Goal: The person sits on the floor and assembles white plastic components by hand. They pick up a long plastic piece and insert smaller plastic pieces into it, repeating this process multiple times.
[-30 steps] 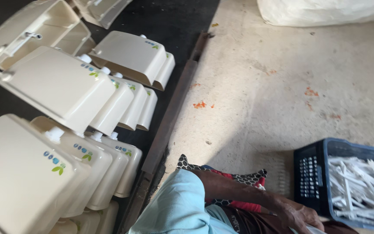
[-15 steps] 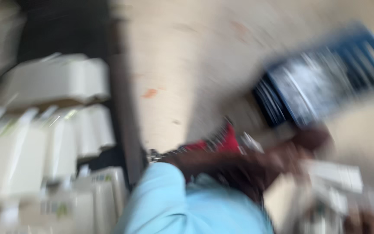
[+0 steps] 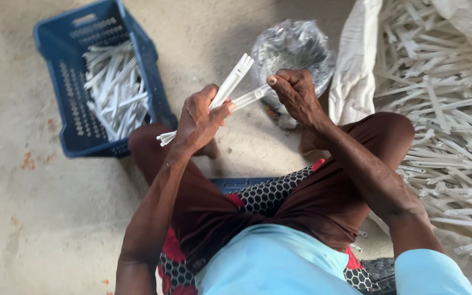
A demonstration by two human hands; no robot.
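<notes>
Holding white plastic strips above the floor

Gripping a bundle of white plastic strips [image 3: 214,104] near the centre of the frame, the left hand [image 3: 200,117] is closed around it. The right hand [image 3: 296,95] pinches one thinner strip [image 3: 249,97] between its fingers. A blue crate [image 3: 64,98] with more strips sits at upper left. A clear plastic bag [image 3: 293,49] lies at top centre, and a big pile of strips [image 3: 443,109] fills the right side.

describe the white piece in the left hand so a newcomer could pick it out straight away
Start at the blue crate on the concrete floor, upper left, then look right to the person's left hand raised over the knee. The white plastic strip it grips slants up to the right, ending in a slotted tip. Unlike the loose strips in the crate and the heap on the right, it is held.
</notes>
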